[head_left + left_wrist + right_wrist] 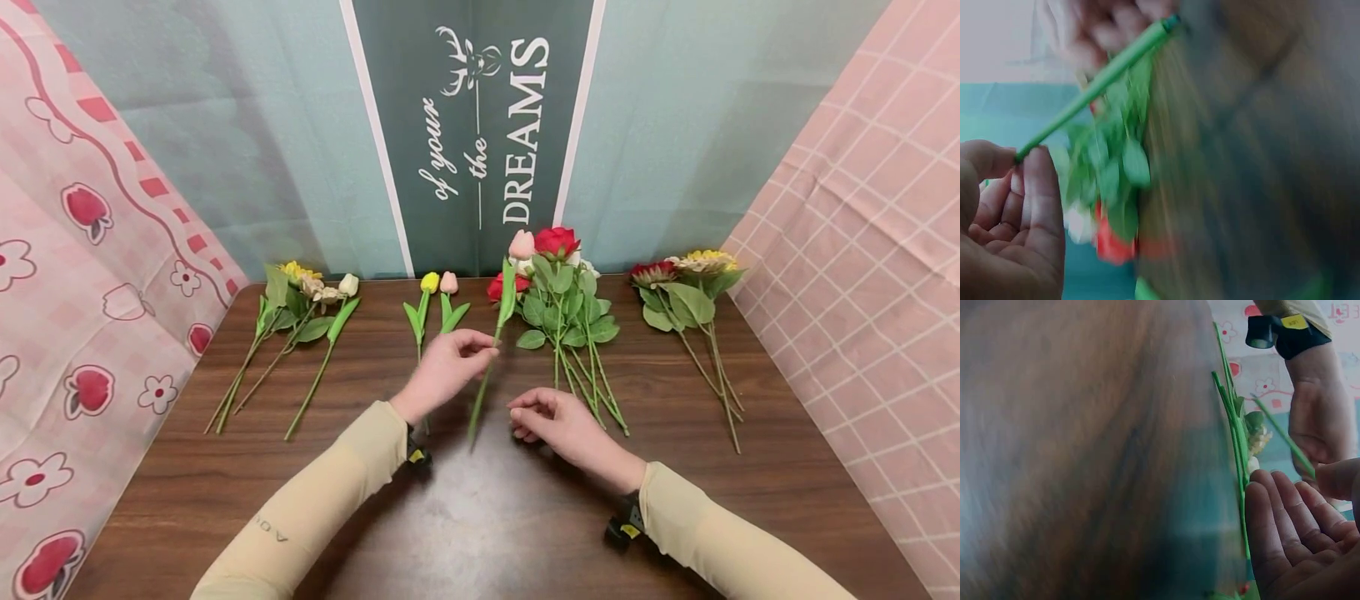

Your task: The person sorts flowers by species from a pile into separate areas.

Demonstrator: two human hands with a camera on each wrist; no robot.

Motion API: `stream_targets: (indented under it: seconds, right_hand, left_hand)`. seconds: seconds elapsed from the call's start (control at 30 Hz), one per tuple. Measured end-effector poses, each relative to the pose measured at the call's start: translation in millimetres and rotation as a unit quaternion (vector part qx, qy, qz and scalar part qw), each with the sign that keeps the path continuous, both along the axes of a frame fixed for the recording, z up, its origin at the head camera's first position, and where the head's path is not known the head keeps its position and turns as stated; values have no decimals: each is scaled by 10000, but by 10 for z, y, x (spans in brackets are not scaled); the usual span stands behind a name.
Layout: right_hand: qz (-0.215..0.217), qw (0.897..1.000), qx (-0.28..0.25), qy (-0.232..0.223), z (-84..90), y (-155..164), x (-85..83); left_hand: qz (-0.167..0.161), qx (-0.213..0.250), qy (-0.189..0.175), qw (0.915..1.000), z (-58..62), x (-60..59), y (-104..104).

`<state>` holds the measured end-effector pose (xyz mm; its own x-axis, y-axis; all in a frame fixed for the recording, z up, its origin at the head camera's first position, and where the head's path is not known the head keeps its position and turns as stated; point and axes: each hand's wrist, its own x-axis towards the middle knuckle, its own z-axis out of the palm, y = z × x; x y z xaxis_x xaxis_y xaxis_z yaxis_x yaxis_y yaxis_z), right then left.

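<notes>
Two hands meet over the dark brown wooden table. The left hand pinches the long green stem of a pink artificial tulip between thumb and fingertips, its bloom pointing away from the person and its lower end slanting down towards the right hand. That right hand sits just beside the stem's lower end, fingers loosely curled and holding nothing. Just beyond the right hand lies a bunch of red and white artificial roses with green leaves. Beyond the left hand lie two short tulips, yellow and pink.
</notes>
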<state>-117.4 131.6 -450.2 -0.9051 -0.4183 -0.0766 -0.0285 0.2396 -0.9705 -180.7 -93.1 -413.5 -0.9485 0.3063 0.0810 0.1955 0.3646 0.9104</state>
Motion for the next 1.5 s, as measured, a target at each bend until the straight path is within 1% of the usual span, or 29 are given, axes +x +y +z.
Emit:
stream_targets:
  seconds: [0.03, 0.07, 0.13, 0.2, 0.3, 0.4, 0.47, 0.6, 0.77, 0.9, 1.0, 1.1, 1.17, 1.27, 1.4, 1.5]
  right_hand:
    - [14, 9999, 51, 108, 22, 6, -4]
    - [26, 9998, 94, 194, 34, 10, -10]
    - [43, 9993, 171, 320, 53, 17, -17]
    - [77, 9993, 170, 332, 62, 12, -17]
    - [130, 9994, 172, 284, 60, -9, -8]
    - [159, 9994, 171, 263, 54, -41, 1]
    - [172, 9993, 179, 271, 45, -63, 0]
    - [212, 9991, 192, 307, 42, -102, -16]
    - [194, 9987, 313, 342, 63, -120, -44]
    - [219, 9985, 377, 338, 66, -135, -76]
    - [283, 9981, 420, 350, 78, -149, -124]
    - [321, 9960, 692, 457, 104, -166, -204]
    - [336, 9923, 1017, 617, 117, -194, -271]
    - [392, 9825, 1539, 975, 141, -285, -368]
    - [538, 9673, 2046, 1401, 159, -473, -473]
    - [710, 9553, 2345, 1653, 175, -641, -537]
  left_hand:
    - [66, -407, 181, 9990, 3, -43, -90]
    - [132, -819, 365, 9959, 8, -87, -187]
    - [303, -1605, 677, 9843, 10, -179, -377]
    - [430, -2190, 808, 9714, -7, -269, -548]
    - [484, -2744, 716, 9577, -38, -358, -738]
    - [444, -3041, 574, 9499, -85, -408, -833]
    - [410, -3159, 536, 9464, -116, -426, -852]
    - [438, -3236, 498, 9439, -149, -428, -832]
    - [517, -3094, 434, 9485, -175, -424, -791]
    - [507, -2999, 436, 9516, -195, -419, -784]
    - [517, -2935, 408, 9537, -182, -402, -811]
    - [597, -2941, 389, 9531, -164, -390, -882]
    - [677, -2960, 376, 9521, -159, -384, -966]
    - [851, -3050, 439, 9475, -166, -369, -1147]
    - [1103, -3205, 558, 9392, -201, -321, -1482]
    - [1294, -3328, 615, 9320, -201, -272, -1785]
